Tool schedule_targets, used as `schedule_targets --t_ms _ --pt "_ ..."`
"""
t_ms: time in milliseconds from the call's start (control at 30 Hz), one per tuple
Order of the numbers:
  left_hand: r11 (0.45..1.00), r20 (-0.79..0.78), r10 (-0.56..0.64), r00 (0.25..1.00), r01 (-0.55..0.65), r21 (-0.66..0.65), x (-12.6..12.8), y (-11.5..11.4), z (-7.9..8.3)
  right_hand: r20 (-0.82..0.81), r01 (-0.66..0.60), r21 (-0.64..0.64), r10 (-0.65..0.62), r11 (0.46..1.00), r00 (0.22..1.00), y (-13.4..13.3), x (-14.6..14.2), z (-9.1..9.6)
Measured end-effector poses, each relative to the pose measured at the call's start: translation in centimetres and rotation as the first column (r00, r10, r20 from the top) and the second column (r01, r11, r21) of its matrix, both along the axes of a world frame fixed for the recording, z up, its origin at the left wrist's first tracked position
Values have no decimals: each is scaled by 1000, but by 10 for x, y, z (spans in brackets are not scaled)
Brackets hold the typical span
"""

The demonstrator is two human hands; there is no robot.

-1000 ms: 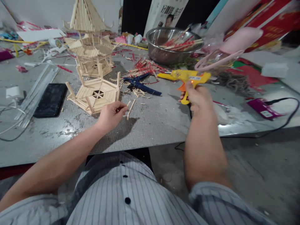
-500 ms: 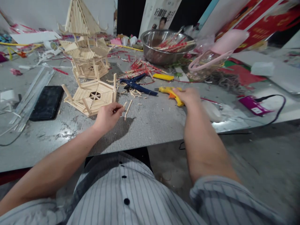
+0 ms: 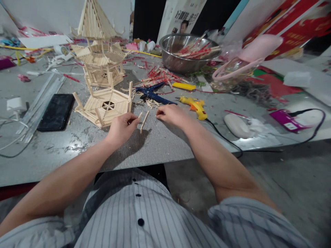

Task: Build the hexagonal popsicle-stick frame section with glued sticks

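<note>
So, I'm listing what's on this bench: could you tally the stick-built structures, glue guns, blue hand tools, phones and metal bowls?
Stick-built structures: 2 (the roofed tower and the open hexagonal base)
Glue guns: 1 (yellow glue gun)
Blue hand tools: 1 (blue pliers-like tool)
Phones: 1 (black phone)
Metal bowls: 1 (metal bowl)
Total: 6

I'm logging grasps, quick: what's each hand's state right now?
Left hand: closed, pinching a small wooden stick.
Right hand: curled, nothing visibly held; open or shut cannot be told.
</note>
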State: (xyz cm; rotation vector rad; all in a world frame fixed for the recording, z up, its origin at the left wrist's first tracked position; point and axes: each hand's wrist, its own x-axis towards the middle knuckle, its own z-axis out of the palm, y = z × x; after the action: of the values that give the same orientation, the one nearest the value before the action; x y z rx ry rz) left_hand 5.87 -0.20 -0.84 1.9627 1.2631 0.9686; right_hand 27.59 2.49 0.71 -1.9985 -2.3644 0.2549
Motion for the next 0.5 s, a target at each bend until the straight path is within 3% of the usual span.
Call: schedule_targets --t_ms 367,433,500 --pt "1000 29 30 999 -30 -4 1 -1 1 97 77 -35 -73 996 993 6 -8 0" --pt "1000 37 29 999 -29 -9 1 -1 2 48 87 -26 -85 996 995 5 -11 1" --pt "999 51 30 998 -29 -15 1 -2 2 -141 99 -21 -101 995 985 2 -15 3"
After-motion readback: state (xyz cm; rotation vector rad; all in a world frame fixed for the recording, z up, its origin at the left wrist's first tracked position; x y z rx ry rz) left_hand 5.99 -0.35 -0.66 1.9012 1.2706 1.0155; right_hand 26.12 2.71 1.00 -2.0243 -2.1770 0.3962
